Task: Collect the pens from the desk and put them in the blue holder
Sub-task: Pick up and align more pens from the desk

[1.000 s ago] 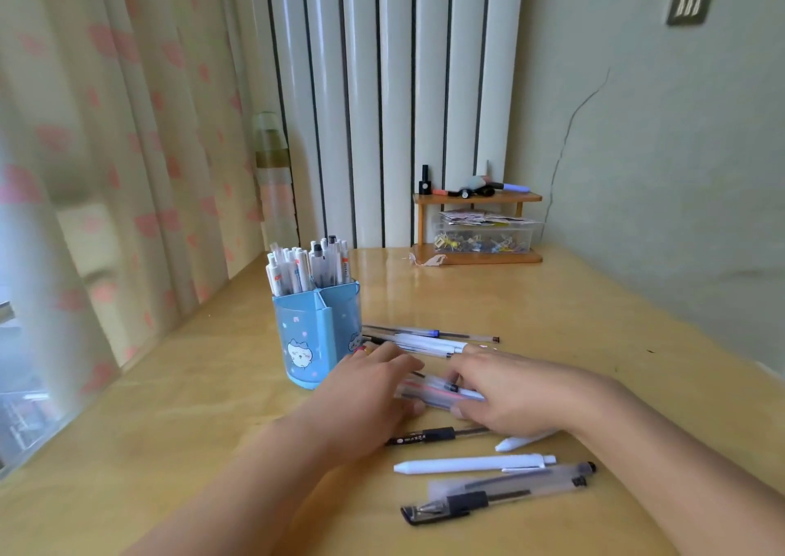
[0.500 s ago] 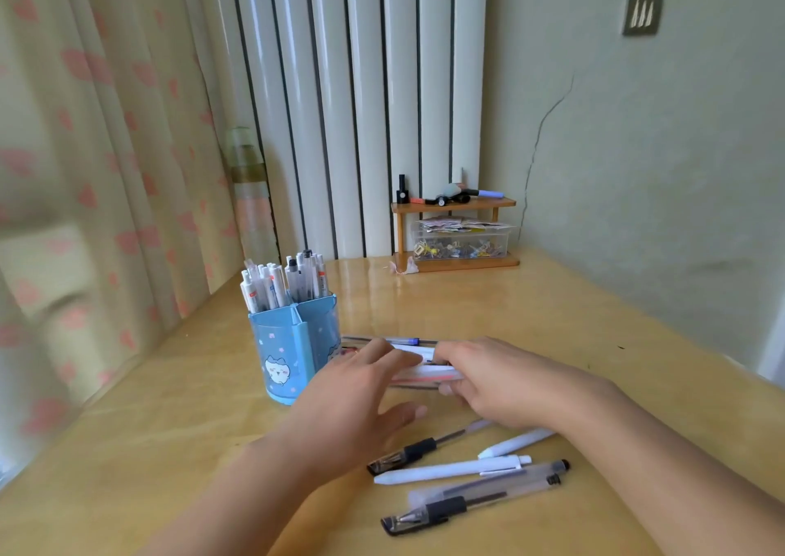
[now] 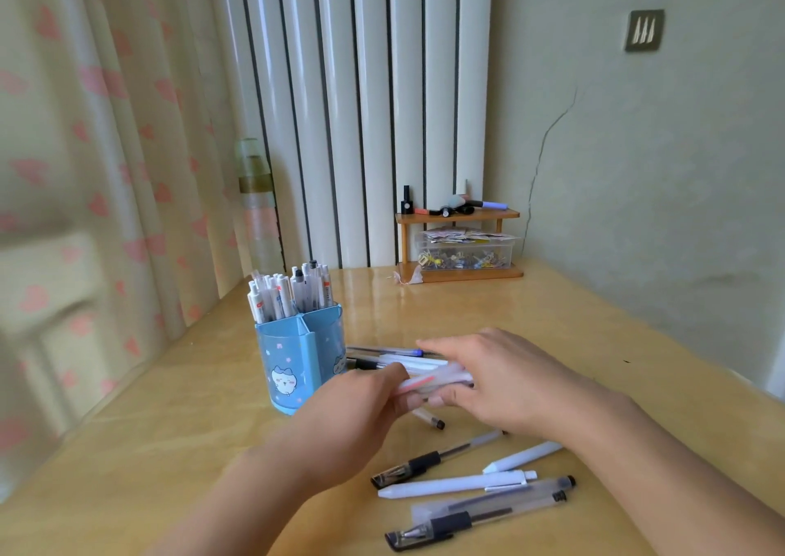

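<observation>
The blue holder (image 3: 293, 368), printed with a cartoon cat, stands left of centre on the desk with several pens upright in its rear compartments. My left hand (image 3: 357, 419) and my right hand (image 3: 501, 381) together grip a small bundle of pens (image 3: 429, 381), held roughly level just right of the holder and above the desk. More loose pens (image 3: 395, 353) lie behind the hands. In front lie a black-grip pen (image 3: 429, 462), two white pens (image 3: 458, 484) and clear black-grip pens (image 3: 475, 517).
A small wooden shelf (image 3: 461, 215) with a clear box of clips stands at the back against the wall. A bottle (image 3: 255, 211) stands behind the curtain at the back left. The desk's left edge runs along the curtain.
Both hands have closed on the bundle of pens and lifted it off the desk toward the holder. The camera view has shifted slightly.
</observation>
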